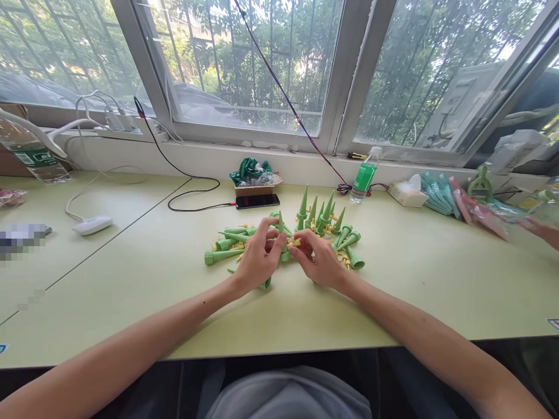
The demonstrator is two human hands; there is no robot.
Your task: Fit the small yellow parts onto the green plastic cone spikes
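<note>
My left hand (258, 256) is closed around a green plastic watering spike (281, 222), held point up over the middle of the table. Thumb and fingers of my right hand (321, 259) pinch a small yellow valve piece (294, 242) against the side of that spike. Whether the valve sits in the spike is hidden by the fingers. To the left lie several loose green spikes (222, 255) with yellow pieces among them. Behind my right hand, several spikes (325, 216) stand upright, and others (354, 258) lie on their sides.
A phone (257, 201) on a black cable lies behind the spikes, before a small cardboard box (255, 187). A water bottle (365, 176) stands by the window. Bagged parts (454, 201) are at right, near another person's hand (541, 231). A white mouse-shaped device (93, 225) lies left.
</note>
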